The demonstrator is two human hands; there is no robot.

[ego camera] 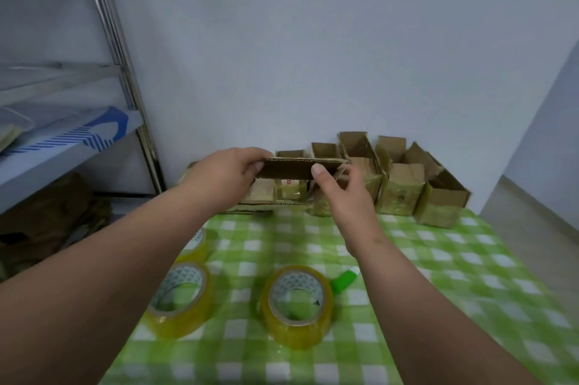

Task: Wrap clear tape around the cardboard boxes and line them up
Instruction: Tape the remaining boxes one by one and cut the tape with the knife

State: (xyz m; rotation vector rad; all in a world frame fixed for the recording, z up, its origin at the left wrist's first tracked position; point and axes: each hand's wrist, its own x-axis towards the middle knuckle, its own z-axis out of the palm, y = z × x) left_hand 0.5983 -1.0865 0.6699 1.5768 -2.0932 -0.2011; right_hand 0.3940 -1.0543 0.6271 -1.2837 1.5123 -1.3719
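I hold a flat, folded cardboard box (288,168) in the air above the far part of the table. My left hand (225,174) grips its left end and my right hand (341,193) pinches its right part, thumb on the near face. Behind it, a row of open-topped cardboard boxes wrapped in shiny clear tape (398,193) stands along the wall. Three rolls of clear yellowish tape lie near me: one (297,303) in the middle, one (180,300) to its left, and a third (197,243) partly hidden by my left forearm.
The table wears a green and white checked cloth (438,275). A green-handled tool (344,281) lies behind the middle roll. A metal shelf rack (119,49) stands at the left with flat cardboard (47,221) beneath. More flat cardboard (260,206) lies under my hands.
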